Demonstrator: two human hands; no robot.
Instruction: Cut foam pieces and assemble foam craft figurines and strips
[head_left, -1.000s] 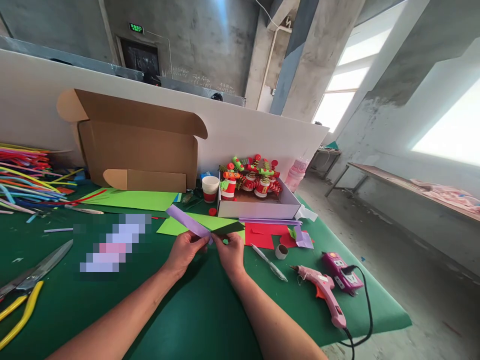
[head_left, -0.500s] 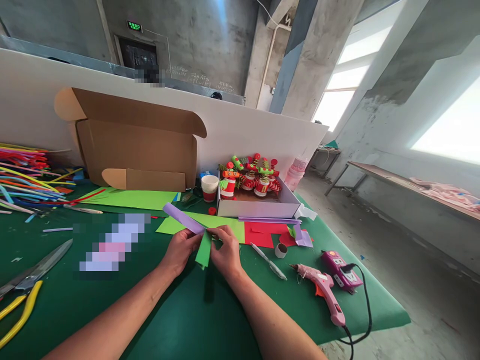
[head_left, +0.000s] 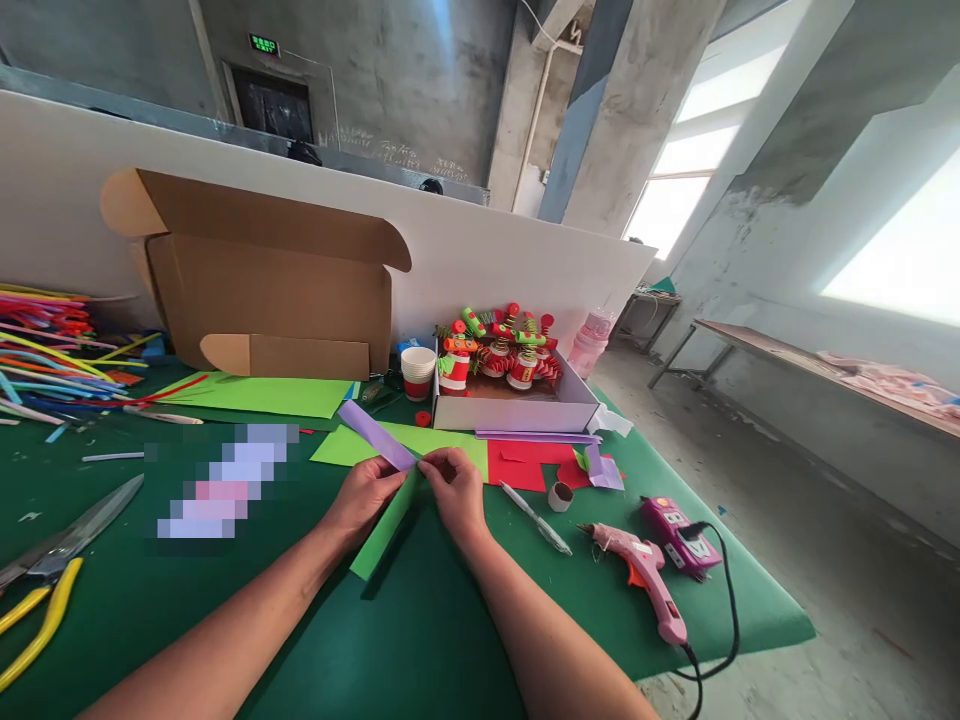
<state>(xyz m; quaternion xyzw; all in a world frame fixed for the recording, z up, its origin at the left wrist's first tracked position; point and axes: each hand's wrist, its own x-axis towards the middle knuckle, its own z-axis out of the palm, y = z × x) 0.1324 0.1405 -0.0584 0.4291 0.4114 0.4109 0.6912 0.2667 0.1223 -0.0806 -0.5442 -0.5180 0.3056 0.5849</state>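
My left hand [head_left: 373, 492] pinches a purple paper strip [head_left: 377, 436] and a green paper strip [head_left: 386, 527] near where their ends meet. The purple strip points up and to the left, while the green one slopes down toward me over the table. At the meeting point, the fingertips of my right hand [head_left: 454, 487] are closed on the joined ends. How the two ends are fixed together is hidden by my fingers. Just behind my hands lies a light green paper sheet [head_left: 442, 440], with red paper [head_left: 521, 468] beside it.
A pink glue gun [head_left: 643, 570] with a cord and a purple power unit [head_left: 679, 535] lie at right. Yellow-handled scissors [head_left: 52, 570] are at left. Behind stand an open cardboard box [head_left: 277, 290], paper cups [head_left: 418, 370] and a white tray [head_left: 517, 415] of paper figures.
The green strip has swung to the left and now shows its flat length, where before it hung steeply toward me. Both hands have kept nearly the same place.
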